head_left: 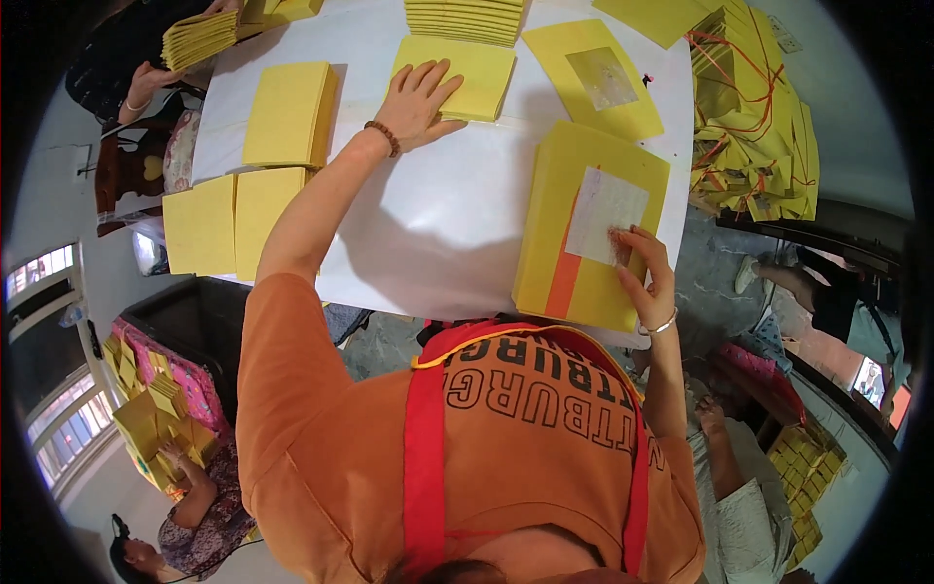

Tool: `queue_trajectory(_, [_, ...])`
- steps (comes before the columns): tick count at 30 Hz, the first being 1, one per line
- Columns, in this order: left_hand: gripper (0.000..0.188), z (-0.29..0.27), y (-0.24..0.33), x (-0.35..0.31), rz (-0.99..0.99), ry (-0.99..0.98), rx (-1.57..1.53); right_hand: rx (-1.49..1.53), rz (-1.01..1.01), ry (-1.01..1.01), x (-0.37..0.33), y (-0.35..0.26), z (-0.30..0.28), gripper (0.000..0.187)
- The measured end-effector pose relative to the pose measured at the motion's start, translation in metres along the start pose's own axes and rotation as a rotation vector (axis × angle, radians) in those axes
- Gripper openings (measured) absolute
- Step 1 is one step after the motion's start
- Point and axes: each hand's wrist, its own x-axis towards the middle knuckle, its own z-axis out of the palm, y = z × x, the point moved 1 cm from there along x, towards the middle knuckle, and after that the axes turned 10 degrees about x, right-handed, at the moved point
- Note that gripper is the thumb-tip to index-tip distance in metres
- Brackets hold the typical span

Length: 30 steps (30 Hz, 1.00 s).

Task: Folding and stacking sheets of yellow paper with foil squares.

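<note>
My left hand (418, 102) lies flat with fingers spread on a stack of yellow paper (486, 73) at the far middle of the table. Near the right edge, a thicker yellow paper stack (547, 209) carries an orange strip (564, 282) and a whitish rectangular sheet (605, 204). The bent fingers of my right hand (647, 273) touch the right part of that sheet, thumb held apart from them. Something small and greyish shows at the fingertips, too blurred to name. Beyond this stack lies a yellow piece (555, 54) with a greyish rectangle (601, 78) on it.
More yellow stacks (284, 115) stand on the white-covered table (428, 224) at left. Red-string-tied yellow bundles (798, 146) are heaped at far right. A co-worker's hand (146, 83) is at far left; another person (195, 506) handles yellow paper at lower left.
</note>
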Motion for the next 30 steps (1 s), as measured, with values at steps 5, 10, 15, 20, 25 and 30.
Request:
queue_trajectory(5, [0.063, 0.0, -0.002, 0.003, 0.019, -0.057, -0.009, -0.027, -0.061, -0.019, 0.0, 0.003, -0.002, 0.041])
queue_trajectory(10, [0.063, -0.008, -0.007, 0.012, 0.026, -0.163, -0.042, -0.07, -0.115, -0.071, 0.001, 0.001, -0.005, 0.04])
queue_trajectory(15, [0.066, -0.004, -0.004, 0.009, 0.046, -0.122, 0.061, -0.092, -0.151, -0.029, -0.005, 0.009, -0.003, 0.038])
queue_trajectory(20, [0.072, -0.015, -0.014, 0.018, 0.109, -0.22, 0.081, -0.191, -0.259, -0.046, -0.002, 0.016, -0.002, 0.032])
queue_trajectory(25, [0.074, -0.033, -0.012, 0.021, 0.065, -0.283, 0.06, -0.151, -0.25, -0.043, -0.004, 0.024, 0.001, 0.029])
queue_trajectory(30, [0.054, -0.083, 0.05, 0.025, 0.127, -0.026, -0.161, -0.118, -0.247, -0.051, -0.008, 0.027, -0.001, 0.029])
